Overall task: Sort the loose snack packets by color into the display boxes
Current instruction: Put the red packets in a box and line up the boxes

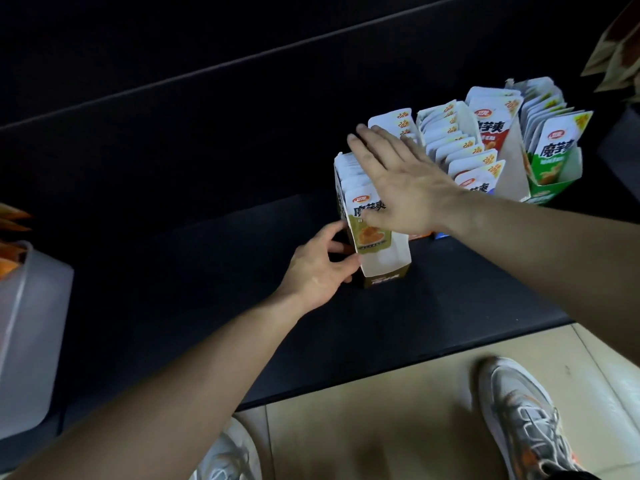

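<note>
The sorting looked close to finished. No loose packet lay on the black bench [207, 271]; every packet in sight stood upright in a row of display boxes at the right side, white tops showing. The nearest one, the olive box [384, 268], held a packed file of olive packets [369, 233] with some bare room at its near end. Further right, a red packet [493, 131] fronted another box, and the green box [550, 194] closed the row.

The right hand [398, 181] lay flat over the olive packets, fingers straight and spread, its grip wide and holding nothing; whether it pressed the tops or hung just above them I could not tell. The left hand [320, 268] had its grip curled round the near left edge of the olive box, thumb and fingers on the card. By my reading, what was left was squaring up this box, not sorting.

A translucent tub [31, 323] at the far left held some orange packets [10, 251]; whether those belonged to the job I could not tell. The bench was low, dark and matte, stepped up behind. Below its edge ran pale floor tiles [363, 427] and 2 grey trainers [523, 417]. The room was dim
</note>
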